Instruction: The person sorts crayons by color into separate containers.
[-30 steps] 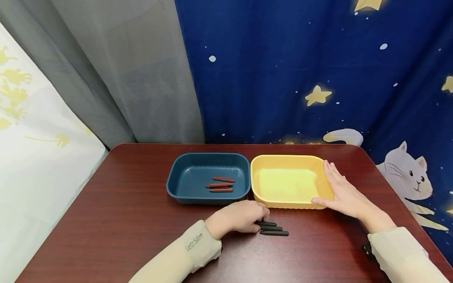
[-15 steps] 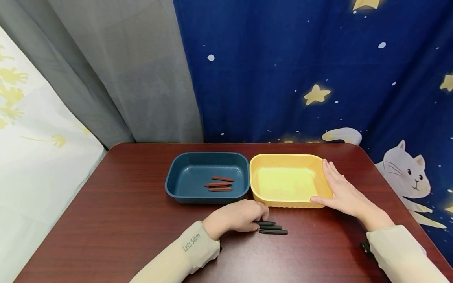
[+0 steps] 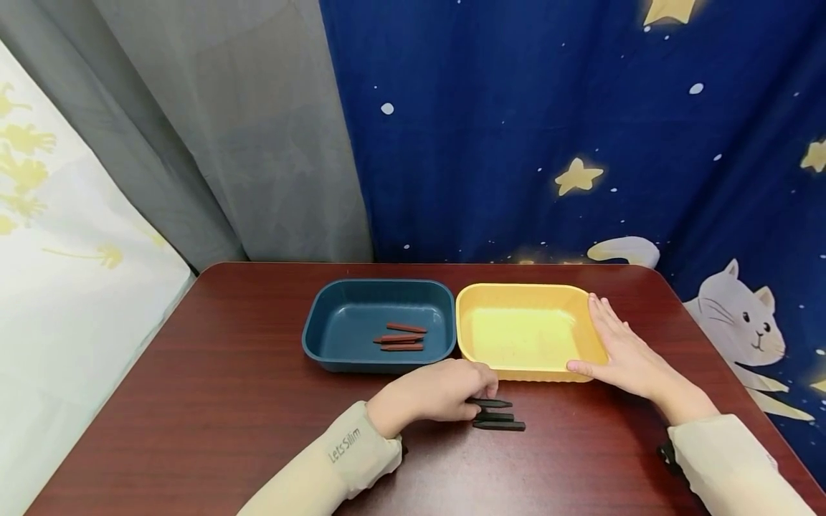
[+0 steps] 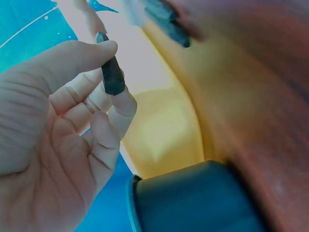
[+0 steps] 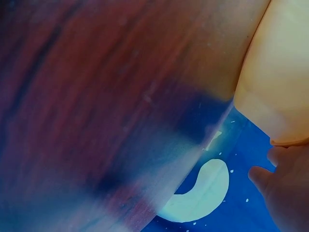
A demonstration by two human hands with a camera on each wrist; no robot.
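Note:
In the head view my left hand [image 3: 445,393] is low over the table in front of the two bins. Its thumb and fingers pinch a black crayon [image 4: 113,75], clearly seen in the left wrist view. Two more black crayons [image 3: 500,426] lie side by side on the table just below it. My right hand [image 3: 629,355] rests against the right end of a yellow bin [image 3: 523,375], fingers extended along the outside and thumb at the front corner. Nothing lies inside that bin. The right wrist view catches its wall [image 5: 280,72] and part of the hand.
A dark blue bin [image 3: 381,366] stands directly left of the yellow one, with several reddish-brown crayons [image 3: 401,337] inside. Both are on a dark red wooden table [image 3: 245,387]. Grey and starry blue curtains [image 3: 484,143] hang behind the far edge.
My left hand has lifted slightly and shifted a little right, and the black crayon in its fingers has moved apart from the other two. The right hand has stayed at the yellow bin.

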